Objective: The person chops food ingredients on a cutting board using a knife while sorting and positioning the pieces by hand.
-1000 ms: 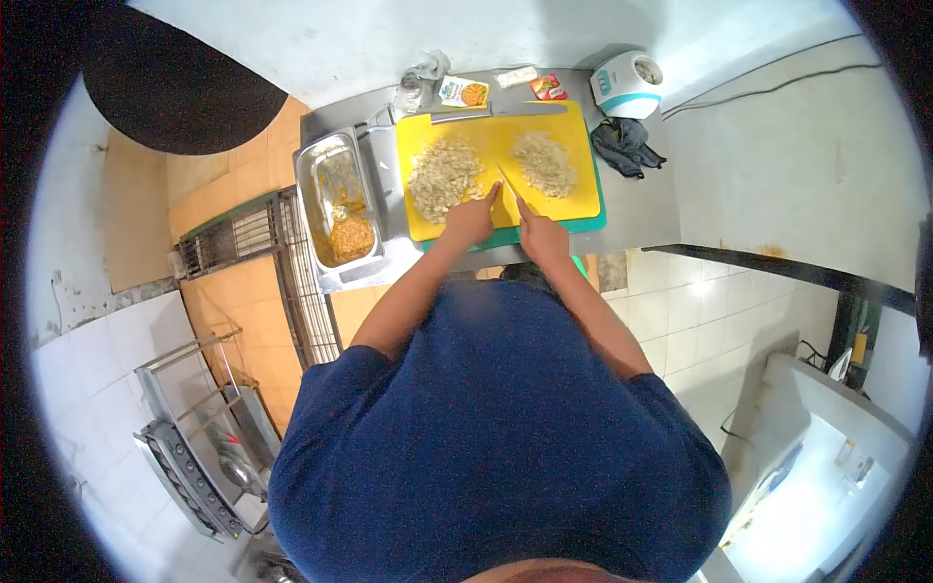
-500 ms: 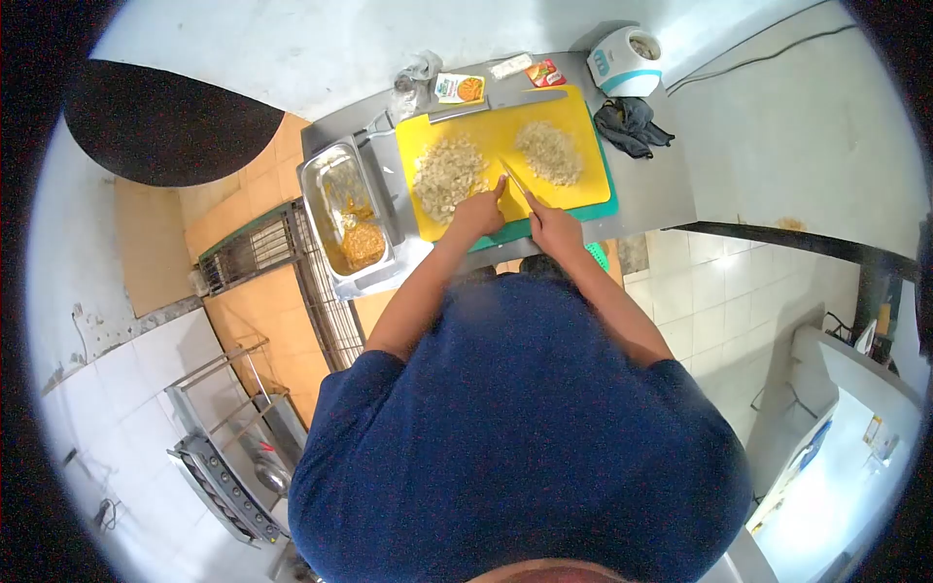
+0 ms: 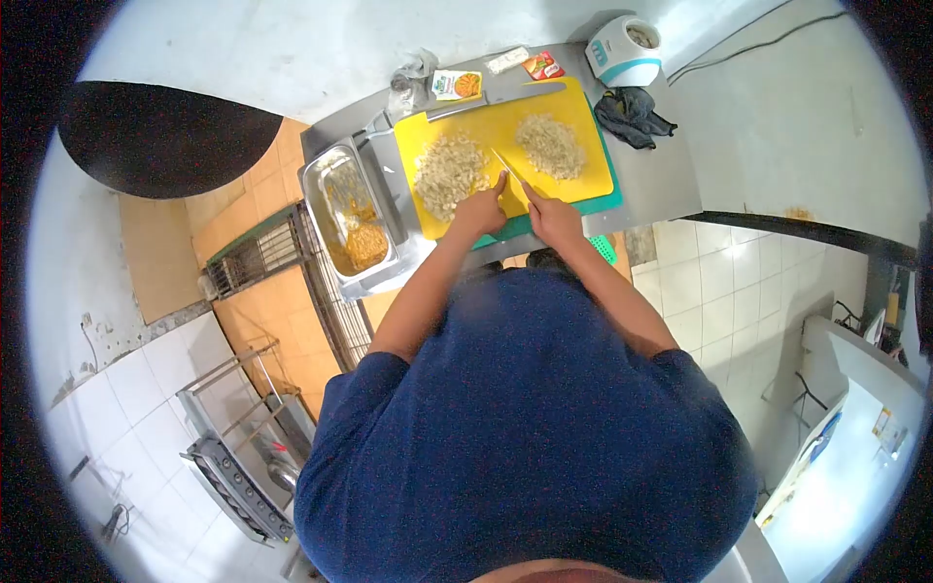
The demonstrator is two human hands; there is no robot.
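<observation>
The right hand's (image 3: pixel 556 222) fingers wrap a small knife (image 3: pixel 509 167) over the yellow board (image 3: pixel 493 134); the left hand's (image 3: pixel 479 212) forefinger extends near the blade, any grip impossible to tell; a pale chopped heap (image 3: pixel 449 175) lies ahead-left of the fingers, a smaller heap (image 3: pixel 550 146) ahead-right; farther left, a metal pan (image 3: pixel 310 190) holds orange-brown food (image 3: pixel 366 247).

Bright, grainy, dark-cornered fisheye distortion.

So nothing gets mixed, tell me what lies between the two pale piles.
The head view shows the small knife, part of the left hand and bare board.
</observation>
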